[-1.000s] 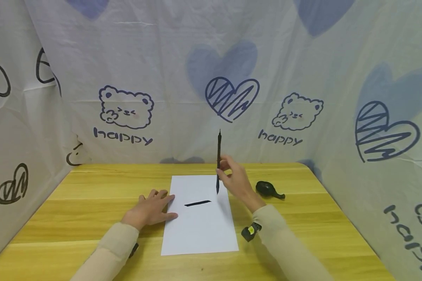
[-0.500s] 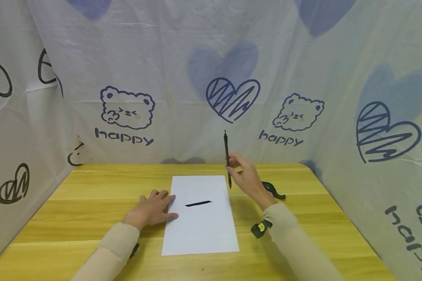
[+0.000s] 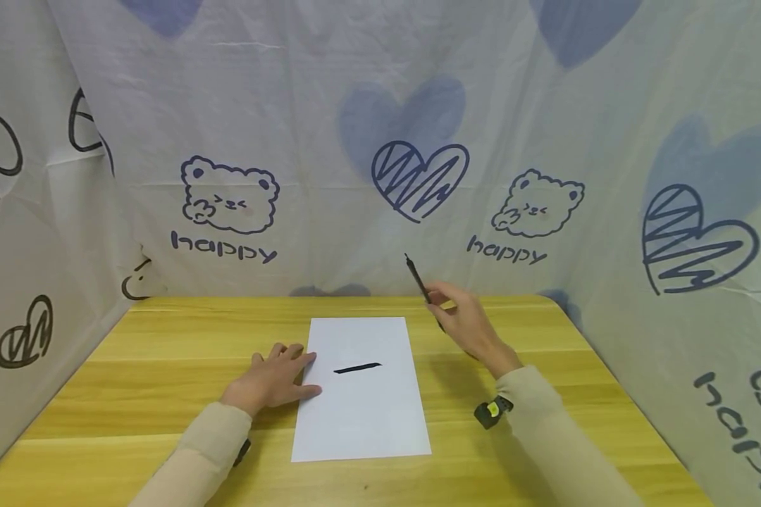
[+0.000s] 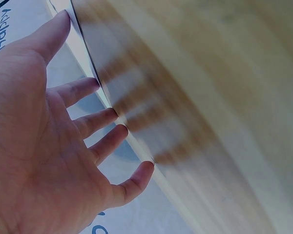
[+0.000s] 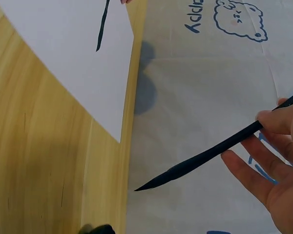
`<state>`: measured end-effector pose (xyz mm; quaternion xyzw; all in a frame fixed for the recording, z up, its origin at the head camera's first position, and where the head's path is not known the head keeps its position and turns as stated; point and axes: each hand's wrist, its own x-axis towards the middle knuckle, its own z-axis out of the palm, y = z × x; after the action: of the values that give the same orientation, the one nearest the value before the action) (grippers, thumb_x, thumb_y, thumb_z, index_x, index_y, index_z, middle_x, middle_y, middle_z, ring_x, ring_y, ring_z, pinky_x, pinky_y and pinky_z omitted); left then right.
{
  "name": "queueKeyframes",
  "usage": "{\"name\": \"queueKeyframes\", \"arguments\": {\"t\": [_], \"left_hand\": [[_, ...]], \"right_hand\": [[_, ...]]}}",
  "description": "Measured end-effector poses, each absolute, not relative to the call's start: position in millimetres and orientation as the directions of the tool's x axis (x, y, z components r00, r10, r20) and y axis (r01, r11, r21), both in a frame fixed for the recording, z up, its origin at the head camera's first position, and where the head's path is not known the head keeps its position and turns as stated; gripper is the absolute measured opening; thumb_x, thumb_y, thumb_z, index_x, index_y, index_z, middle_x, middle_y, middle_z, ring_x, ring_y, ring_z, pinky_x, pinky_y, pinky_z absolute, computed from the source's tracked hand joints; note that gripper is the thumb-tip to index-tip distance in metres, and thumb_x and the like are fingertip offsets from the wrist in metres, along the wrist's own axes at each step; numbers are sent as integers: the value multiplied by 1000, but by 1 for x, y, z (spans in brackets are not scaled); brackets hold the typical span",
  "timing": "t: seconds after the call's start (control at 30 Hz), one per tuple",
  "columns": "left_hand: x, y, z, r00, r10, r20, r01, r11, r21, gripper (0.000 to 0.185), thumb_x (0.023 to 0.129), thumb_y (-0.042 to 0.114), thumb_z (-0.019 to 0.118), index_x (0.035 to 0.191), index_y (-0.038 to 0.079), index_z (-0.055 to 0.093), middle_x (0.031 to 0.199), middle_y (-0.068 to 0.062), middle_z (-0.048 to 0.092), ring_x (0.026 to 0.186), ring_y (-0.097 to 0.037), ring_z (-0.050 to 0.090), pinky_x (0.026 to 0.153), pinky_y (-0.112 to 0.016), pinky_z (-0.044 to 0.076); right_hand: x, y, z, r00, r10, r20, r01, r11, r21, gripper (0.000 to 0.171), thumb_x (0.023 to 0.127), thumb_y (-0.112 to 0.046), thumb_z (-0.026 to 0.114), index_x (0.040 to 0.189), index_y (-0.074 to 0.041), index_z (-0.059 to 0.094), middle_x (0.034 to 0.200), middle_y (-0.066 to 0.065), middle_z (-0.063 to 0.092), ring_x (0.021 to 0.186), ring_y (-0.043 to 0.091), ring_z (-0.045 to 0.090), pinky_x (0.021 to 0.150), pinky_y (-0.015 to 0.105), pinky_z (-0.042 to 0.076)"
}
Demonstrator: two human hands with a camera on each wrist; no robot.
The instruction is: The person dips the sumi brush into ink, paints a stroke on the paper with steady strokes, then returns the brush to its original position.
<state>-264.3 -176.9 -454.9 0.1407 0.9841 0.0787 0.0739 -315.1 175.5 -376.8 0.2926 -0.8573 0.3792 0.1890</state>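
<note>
Fingers (image 3: 447, 299) of my right hand (image 3: 472, 327) pinch a black brush (image 3: 423, 289). From the head view, it leans with its top up and to the left, off the right side of the white paper (image 3: 361, 394). My left hand (image 3: 269, 380) lies flat, its fingers straight, on the paper's left edge, nearer the black stroke (image 3: 357, 367).

Left wrist view: my left hand (image 4: 49, 146) is spread wide, holding nothing.

Right wrist view: the brush (image 5: 205, 156) tip points down at the yellow table (image 5: 39, 146), right of the paper (image 5: 73, 53).
</note>
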Motion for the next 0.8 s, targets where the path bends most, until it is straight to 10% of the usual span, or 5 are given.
{"name": "queueKeyframes", "arguments": {"t": [0.8], "left_hand": [[-262,-177,-454,-948,294,-118,272,947,172,78,94,62,64,153,14,50,161,-20,42,145,-47,39,107,-81,29]], "right_hand": [[-318,218,-385,-635,-532,560,-763,545,-347,22,90,12,69,107,-2,72,104,13,73,94,28,71,78,38,63]]}}
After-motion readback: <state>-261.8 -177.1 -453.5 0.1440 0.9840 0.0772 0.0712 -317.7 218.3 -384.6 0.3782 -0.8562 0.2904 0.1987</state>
